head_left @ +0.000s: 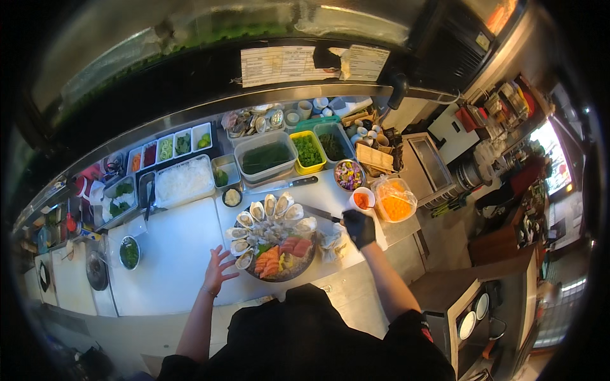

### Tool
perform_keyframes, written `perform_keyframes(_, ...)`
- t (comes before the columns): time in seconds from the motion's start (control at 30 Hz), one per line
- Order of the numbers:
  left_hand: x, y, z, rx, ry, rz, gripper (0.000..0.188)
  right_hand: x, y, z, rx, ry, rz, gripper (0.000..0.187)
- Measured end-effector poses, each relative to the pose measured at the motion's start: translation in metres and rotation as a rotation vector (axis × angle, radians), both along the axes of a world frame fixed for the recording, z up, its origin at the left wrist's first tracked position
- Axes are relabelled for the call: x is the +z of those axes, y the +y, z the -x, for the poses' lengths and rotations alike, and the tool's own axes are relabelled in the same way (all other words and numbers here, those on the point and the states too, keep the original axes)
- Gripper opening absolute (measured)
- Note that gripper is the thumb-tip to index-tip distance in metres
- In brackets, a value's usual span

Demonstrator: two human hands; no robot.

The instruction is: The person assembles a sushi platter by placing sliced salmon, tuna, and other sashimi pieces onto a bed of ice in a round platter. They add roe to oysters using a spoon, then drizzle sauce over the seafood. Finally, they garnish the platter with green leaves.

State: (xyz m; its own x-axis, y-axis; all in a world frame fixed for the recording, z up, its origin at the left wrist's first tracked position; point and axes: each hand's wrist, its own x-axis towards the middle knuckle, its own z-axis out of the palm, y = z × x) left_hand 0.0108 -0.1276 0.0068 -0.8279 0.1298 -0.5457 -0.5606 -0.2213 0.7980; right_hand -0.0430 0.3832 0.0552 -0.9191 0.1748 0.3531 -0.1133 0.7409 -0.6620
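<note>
A round dark platter [277, 280] stands on the white work surface, with oysters on the half shell [270, 204] along its far and left sides. Orange salmon slices [267, 261], darker red fish slices [296, 246] and yellowish pieces lie on its near part. Bare and with fingers spread, my left hand [218, 269] is just left of the platter, holding nothing. My right hand [359, 229], in a black glove, is closed around the handle of a knife [322, 213] whose blade points left toward the oysters. A crumpled cloth [332, 245] lies between that hand and the platter.
A second knife [298, 182] lies behind the platter. Tubs of greens [309, 150] and white shreds [185, 180] line the back. Near my right hand stand a cup of orange bits [362, 200] and an orange-filled container [396, 206]. A green-filled bowl [129, 253] is at left.
</note>
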Motion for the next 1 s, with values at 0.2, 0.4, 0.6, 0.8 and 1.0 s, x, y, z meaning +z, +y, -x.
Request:
perform_keyframes(0.2,-0.015,-0.037,-0.059,0.442,-0.100,0.161,0.073,0.005,0.072,0.230,0.028,-0.079,-0.348,0.024)
perform_keyframes(0.4,-0.021,-0.018,-0.102,0.816,-0.187,0.353,0.059,-0.072,0.087,0.440,0.352,-0.281,-0.754,0.050)
perform_keyframes(0.6,-0.093,0.056,-0.152,0.762,-0.306,0.396,0.047,-0.064,0.077,0.499,0.547,-0.422,-0.732,0.039)
perform_keyframes(0.8,-0.131,0.108,-0.198,0.607,-0.738,0.335,0.047,-0.035,0.089,0.542,0.578,-0.427,-0.672,0.038)
perform_keyframes(1.0,-0.116,0.123,-0.180,0.518,-0.762,0.380,0.048,-0.038,0.092,0.570,0.591,-0.394,-0.589,0.037)
